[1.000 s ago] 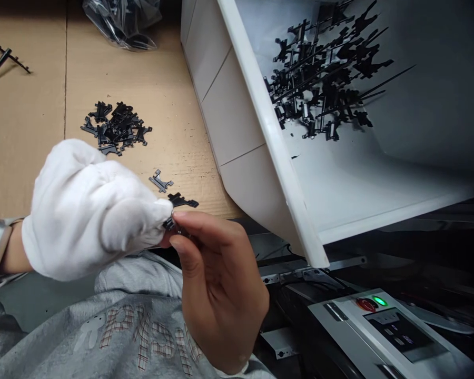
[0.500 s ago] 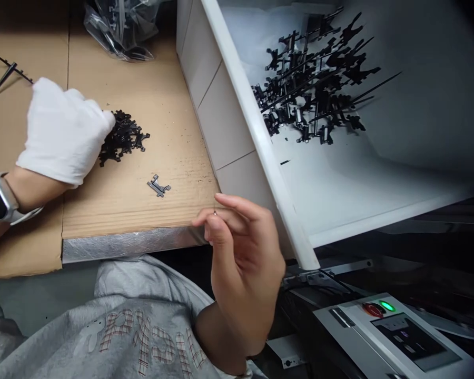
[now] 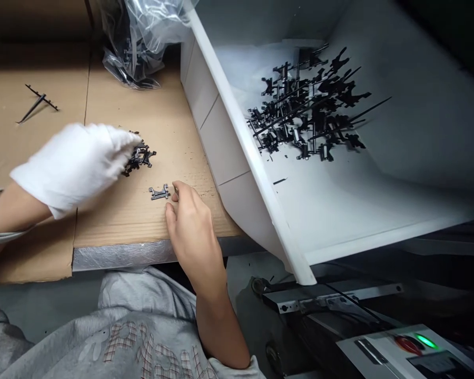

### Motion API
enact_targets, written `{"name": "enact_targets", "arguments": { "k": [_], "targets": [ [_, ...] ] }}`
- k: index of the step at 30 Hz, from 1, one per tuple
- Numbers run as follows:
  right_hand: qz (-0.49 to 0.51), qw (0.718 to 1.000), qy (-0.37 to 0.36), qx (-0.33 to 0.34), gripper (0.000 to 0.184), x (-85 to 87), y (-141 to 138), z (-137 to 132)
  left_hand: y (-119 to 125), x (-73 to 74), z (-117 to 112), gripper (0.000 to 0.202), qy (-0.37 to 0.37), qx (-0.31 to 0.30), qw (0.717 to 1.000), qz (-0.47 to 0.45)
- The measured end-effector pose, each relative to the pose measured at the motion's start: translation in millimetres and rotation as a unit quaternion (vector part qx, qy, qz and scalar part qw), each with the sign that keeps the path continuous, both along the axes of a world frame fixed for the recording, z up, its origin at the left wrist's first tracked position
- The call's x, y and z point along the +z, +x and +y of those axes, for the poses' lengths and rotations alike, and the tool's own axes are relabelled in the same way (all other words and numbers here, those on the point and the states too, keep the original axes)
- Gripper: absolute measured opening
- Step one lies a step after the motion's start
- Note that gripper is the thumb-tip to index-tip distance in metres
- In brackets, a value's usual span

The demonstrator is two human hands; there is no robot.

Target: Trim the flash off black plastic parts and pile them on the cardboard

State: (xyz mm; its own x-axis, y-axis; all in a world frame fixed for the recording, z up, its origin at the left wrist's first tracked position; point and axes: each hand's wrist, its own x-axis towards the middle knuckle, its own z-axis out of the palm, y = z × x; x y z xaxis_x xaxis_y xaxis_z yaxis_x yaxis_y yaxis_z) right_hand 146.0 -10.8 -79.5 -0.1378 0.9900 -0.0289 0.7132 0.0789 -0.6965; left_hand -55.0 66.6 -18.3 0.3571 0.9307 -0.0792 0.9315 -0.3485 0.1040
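Two groups of small black parts mark the state of the work: a low heap [image 3: 142, 157] on the cardboard [image 3: 114, 223], partly covered by a hand, and a larger tangle [image 3: 312, 113], with long thin rods among it, inside the white bin [image 3: 247, 142]. One single part [image 3: 159, 193] lies apart, between the heap and the cardboard's near edge. Judged from this layout, handling is under way and unfinished, since loose parts lie within reach; which of them count as done cannot be told, and the tangle overlaps too much to count. The gloved left hand [image 3: 79, 167] is over the heap, fingers bent down at its left side; blur and the glove hide whether they pinch a part. The ungloved right hand [image 3: 195, 226] has thumb and forefinger apart, their gap facing the single part's right end, just beside it; contact cannot be confirmed.
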Motion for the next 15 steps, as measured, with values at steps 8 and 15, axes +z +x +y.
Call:
{"name": "enact_targets", "arguments": {
  "k": [8, 15],
  "targets": [
    [0.039, 0.999, 0.03, 0.016, 0.044, -8.0, 19, -1, 43, -42.1, -20, 0.04, -0.152, -0.033, 0.986, 0.064],
    [0.01, 0.992, 0.118, 0.053, 0.044, -36.6, 55, -13, 35, -23.0, -12, 0.039, -0.245, -0.061, 0.968, -0.008]
  ]
}}
